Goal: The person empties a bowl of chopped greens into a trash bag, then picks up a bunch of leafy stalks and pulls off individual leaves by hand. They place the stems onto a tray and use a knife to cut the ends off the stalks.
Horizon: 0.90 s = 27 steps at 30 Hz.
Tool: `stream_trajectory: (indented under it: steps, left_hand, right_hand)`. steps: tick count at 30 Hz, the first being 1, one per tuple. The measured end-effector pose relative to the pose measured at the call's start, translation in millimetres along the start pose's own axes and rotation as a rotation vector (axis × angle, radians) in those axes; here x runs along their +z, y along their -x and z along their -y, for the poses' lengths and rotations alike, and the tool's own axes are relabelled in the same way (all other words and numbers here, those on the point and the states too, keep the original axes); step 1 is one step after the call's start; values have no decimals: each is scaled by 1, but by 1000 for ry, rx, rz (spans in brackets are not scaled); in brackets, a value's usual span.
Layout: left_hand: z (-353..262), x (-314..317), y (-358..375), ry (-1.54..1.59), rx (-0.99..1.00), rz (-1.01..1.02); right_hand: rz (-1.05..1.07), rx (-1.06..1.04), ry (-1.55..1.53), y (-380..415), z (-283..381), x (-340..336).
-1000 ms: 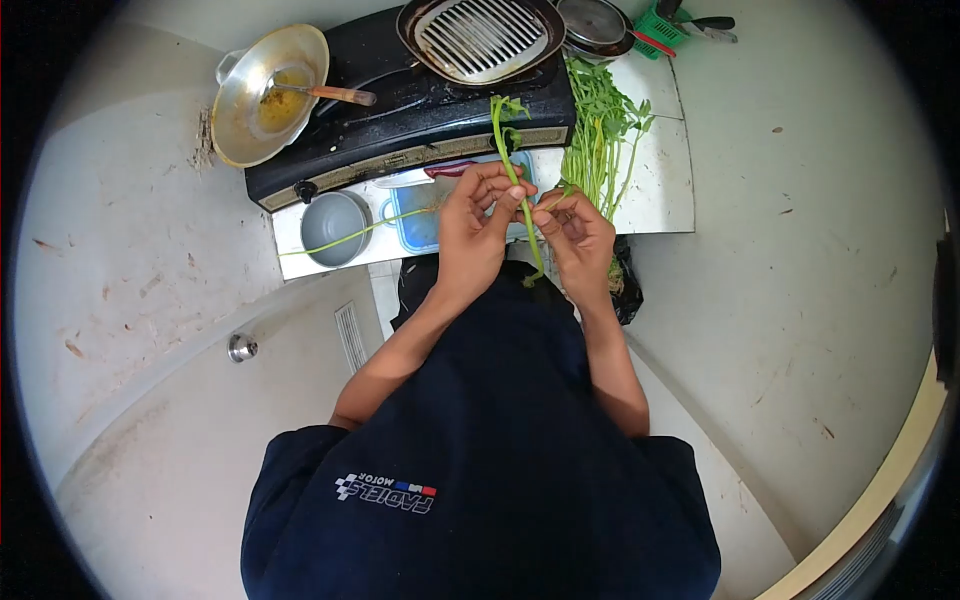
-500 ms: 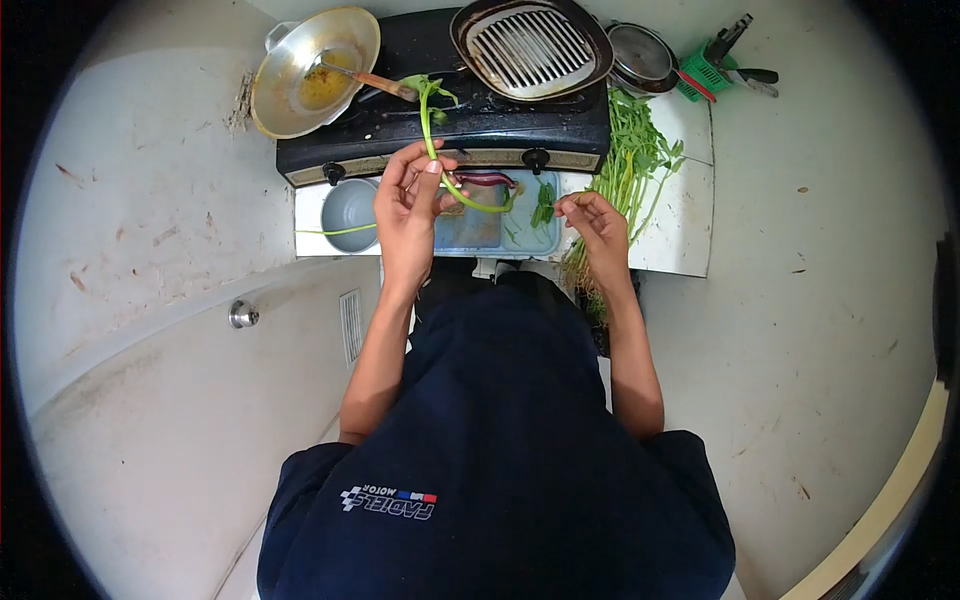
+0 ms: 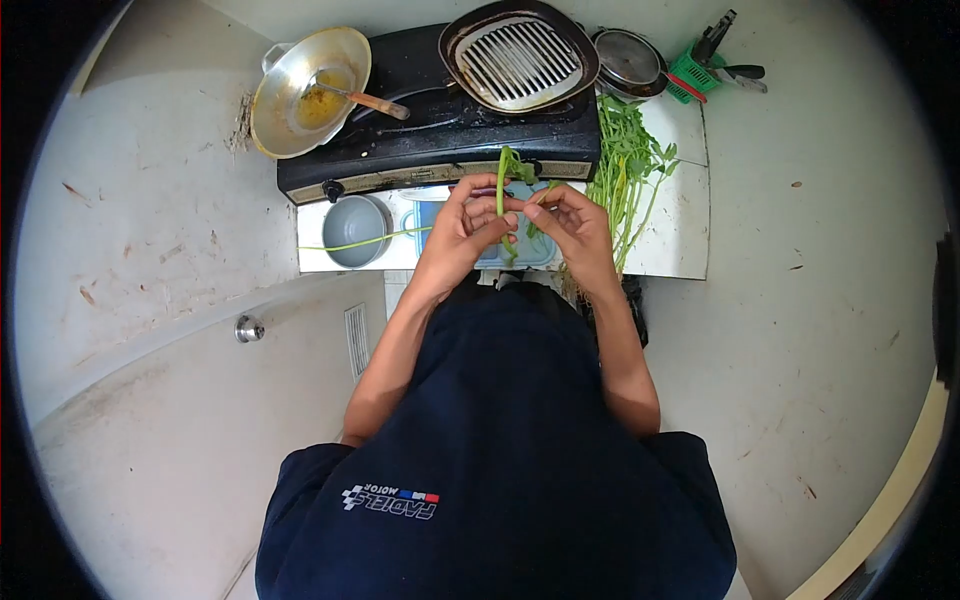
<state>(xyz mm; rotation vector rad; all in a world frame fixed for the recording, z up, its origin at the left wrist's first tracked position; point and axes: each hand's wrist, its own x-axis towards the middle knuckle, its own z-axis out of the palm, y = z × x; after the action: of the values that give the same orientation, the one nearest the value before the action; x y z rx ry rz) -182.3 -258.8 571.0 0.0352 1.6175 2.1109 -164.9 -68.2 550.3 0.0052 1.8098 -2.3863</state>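
Observation:
My left hand [image 3: 468, 238] is closed around a leafy green stem [image 3: 501, 180], held upright with its leaves at the top and its lower end curving down past my thumb. Close beside it, my right hand [image 3: 578, 238] pinches thumb and forefinger together near the stem, with a bit of green leaf showing at the fingertips. Below both hands lies a blue tray [image 3: 427, 214], largely covered by them. Part of a dark red, long vegetable shows behind the fingers.
A grey bowl [image 3: 357, 228] with a long thin stem [image 3: 385, 238] across it stands at left. Behind are a black stove [image 3: 410, 140], a wok [image 3: 268, 105] with a wooden-handled utensil, and a grill pan [image 3: 455, 62]. A bunch of greens [image 3: 625, 165] lies right, near a green basket [image 3: 690, 76].
My left hand has moved right with the stem, and my right hand has moved left toward it. They now meet over the tray. The view has shifted slightly.

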Motion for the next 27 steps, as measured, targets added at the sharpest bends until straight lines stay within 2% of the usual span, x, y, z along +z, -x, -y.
stream_trajectory:
  steps: [7, 27]
  left_hand:
    - [-5, 4, -5, -67, -37, 68]
    - [-3, 6, -8, 27, -8, 16]
  right_hand:
    - [-60, -41, 19, 1, 6, -4]
    - [-8, 23, -18, 3, 3, -9]
